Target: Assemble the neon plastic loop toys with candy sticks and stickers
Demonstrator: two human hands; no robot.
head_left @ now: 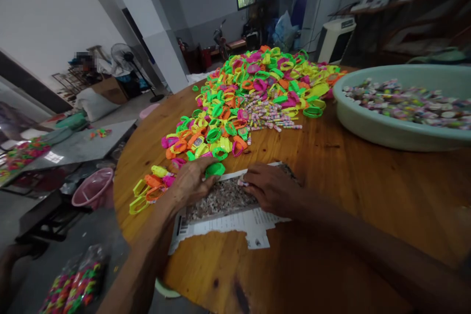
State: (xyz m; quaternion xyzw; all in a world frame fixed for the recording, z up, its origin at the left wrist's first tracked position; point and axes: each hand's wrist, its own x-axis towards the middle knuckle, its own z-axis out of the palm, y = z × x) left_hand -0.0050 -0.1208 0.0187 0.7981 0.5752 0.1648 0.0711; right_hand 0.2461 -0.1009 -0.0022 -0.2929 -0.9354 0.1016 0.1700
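Bare forearms (138, 260) closest to the camera, reaching in over the near edge of a round wooden worktop (368, 181). From the left, beyond the worktop: clear bags (79, 279) of bright pieces on the floor (106, 235), then a pink basin (94, 187). Along the worktop's left edge, a small cluster (154, 180) of yellow, orange and pink toy watches. Next, the left hand (193, 179), curled, pinching a green toy watch (215, 170) at the far left part of a speckled slab (221, 201). Beneath the slab, torn printed cardboard (228, 224), toward the worktop's near edge. Behind, stretching to the far edge, a heap (239, 81) of neon toy watches, with a pile of patterned rolls (267, 113) at its front. Over the slab's right part, the right hand (270, 186), pinching a small patterned roll (242, 181) between thumb and fingertips. At the worktop's right edge, a pale green basin (386, 132) of small wrapped pieces, blurred.
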